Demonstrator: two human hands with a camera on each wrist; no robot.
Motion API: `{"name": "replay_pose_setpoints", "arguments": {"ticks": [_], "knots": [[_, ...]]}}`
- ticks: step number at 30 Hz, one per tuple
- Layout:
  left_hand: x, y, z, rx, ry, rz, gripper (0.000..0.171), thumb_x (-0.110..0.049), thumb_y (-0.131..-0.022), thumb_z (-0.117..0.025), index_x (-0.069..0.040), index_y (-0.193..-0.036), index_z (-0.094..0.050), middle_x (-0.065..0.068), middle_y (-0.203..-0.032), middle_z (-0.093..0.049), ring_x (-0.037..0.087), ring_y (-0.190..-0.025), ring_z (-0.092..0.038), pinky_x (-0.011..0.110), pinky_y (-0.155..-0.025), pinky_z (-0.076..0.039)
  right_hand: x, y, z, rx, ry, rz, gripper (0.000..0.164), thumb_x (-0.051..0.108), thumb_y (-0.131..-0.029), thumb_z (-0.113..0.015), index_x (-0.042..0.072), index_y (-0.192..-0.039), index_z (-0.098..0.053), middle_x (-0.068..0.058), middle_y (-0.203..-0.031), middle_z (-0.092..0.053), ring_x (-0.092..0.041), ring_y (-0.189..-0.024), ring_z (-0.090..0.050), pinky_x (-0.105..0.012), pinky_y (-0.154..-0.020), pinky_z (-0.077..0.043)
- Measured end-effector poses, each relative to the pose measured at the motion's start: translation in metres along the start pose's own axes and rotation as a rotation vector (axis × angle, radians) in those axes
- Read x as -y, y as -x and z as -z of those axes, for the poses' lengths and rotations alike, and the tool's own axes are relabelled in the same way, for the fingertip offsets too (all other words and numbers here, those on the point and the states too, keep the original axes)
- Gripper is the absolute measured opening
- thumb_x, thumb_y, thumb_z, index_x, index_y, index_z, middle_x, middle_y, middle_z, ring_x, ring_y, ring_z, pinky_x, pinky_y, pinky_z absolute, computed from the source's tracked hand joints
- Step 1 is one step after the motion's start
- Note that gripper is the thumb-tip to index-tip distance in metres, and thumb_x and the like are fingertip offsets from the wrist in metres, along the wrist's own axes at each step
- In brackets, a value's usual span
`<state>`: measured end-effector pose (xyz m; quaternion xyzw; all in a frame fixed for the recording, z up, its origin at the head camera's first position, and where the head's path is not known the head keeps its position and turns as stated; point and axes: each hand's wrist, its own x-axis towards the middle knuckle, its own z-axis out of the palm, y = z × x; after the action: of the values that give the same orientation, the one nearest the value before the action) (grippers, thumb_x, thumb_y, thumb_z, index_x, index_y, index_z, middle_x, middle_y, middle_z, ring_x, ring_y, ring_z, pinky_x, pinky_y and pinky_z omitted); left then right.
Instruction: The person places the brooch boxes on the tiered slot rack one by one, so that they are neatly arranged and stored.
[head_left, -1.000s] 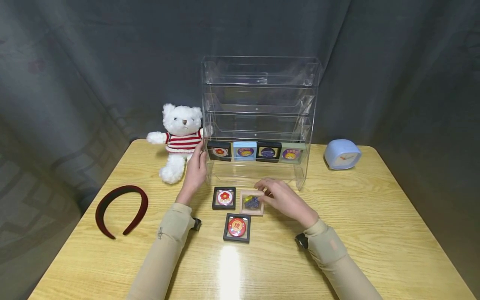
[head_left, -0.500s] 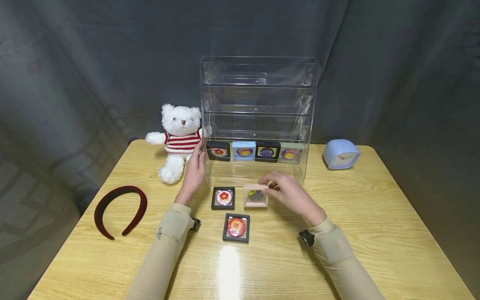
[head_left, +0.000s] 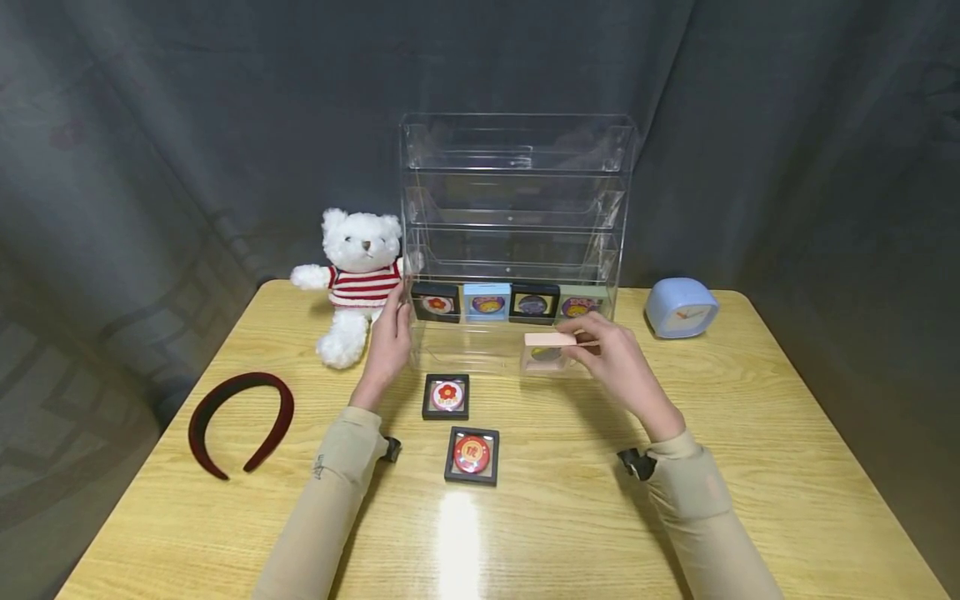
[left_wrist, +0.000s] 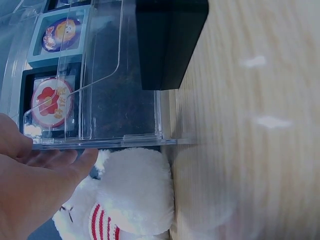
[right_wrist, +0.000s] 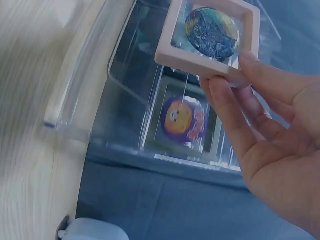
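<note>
My right hand [head_left: 618,362] pinches one side of a pale pink square display frame [head_left: 549,341] with a round dark badge inside. The frame is held up before the lower right of a clear acrylic rack [head_left: 517,196]; the right wrist view shows the thumb and fingers on its edge. At the rack's left side rests my left hand [head_left: 390,342], its fingers along the clear side panel. One rack tier bears a row of badge frames: black [head_left: 436,302], light blue [head_left: 487,302], another black [head_left: 534,303] and pale green [head_left: 583,302], the last partly behind my right fingers.
Two black badge frames lie on the table: one with a red flower [head_left: 446,397], one with a red badge [head_left: 472,456]. A white teddy bear [head_left: 363,258] sits left of the rack. A dark red headband [head_left: 240,425] lies at left, a blue clock [head_left: 681,308] stands at right.
My right hand has lifted the pink frame off the table and carried it up and right towards the rack, tilting it upright. The left hand stays at the rack's side.
</note>
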<state>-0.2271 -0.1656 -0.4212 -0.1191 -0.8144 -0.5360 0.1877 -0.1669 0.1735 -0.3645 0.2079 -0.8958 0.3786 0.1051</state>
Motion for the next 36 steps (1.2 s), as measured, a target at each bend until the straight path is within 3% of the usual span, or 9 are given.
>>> {"name": "replay_pose_setpoints", "arguments": {"ticks": [14,21,36], "knots": [[0.001,0.000,0.000,0.000,-0.001,-0.008,0.047,0.000,-0.114,-0.038,0.010,-0.160,-0.038,0.032,-0.160,-0.044,0.045,-0.146,-0.045,0.053,-0.124,-0.039,-0.022,0.001,0.014,-0.123,0.042,-0.025,0.027,-0.011,-0.094,-0.076,-0.007,-0.120,-0.075,-0.026,-0.115,-0.070,-0.042,-0.107,-0.068,-0.055,-0.088,-0.065],[0.001,-0.001,0.000,0.006,0.002,-0.004,0.047,0.000,-0.114,-0.038,0.008,-0.160,-0.038,0.030,-0.161,-0.044,0.044,-0.146,-0.045,0.051,-0.124,-0.038,-0.029,0.000,0.010,-0.126,0.108,0.001,0.026,-0.013,-0.090,-0.078,-0.009,-0.116,-0.075,-0.026,-0.110,-0.069,-0.042,-0.101,-0.068,-0.056,-0.085,-0.065],[0.000,-0.001,0.001,0.010,0.003,-0.012,0.047,0.000,-0.115,-0.037,0.008,-0.161,-0.037,0.029,-0.162,-0.043,0.045,-0.145,-0.048,0.052,-0.123,-0.040,-0.029,0.000,0.000,-0.089,0.317,0.039,0.024,-0.015,-0.088,-0.079,-0.007,-0.110,-0.076,-0.022,-0.097,-0.069,-0.037,-0.080,-0.068,-0.051,-0.066,-0.062]]}}
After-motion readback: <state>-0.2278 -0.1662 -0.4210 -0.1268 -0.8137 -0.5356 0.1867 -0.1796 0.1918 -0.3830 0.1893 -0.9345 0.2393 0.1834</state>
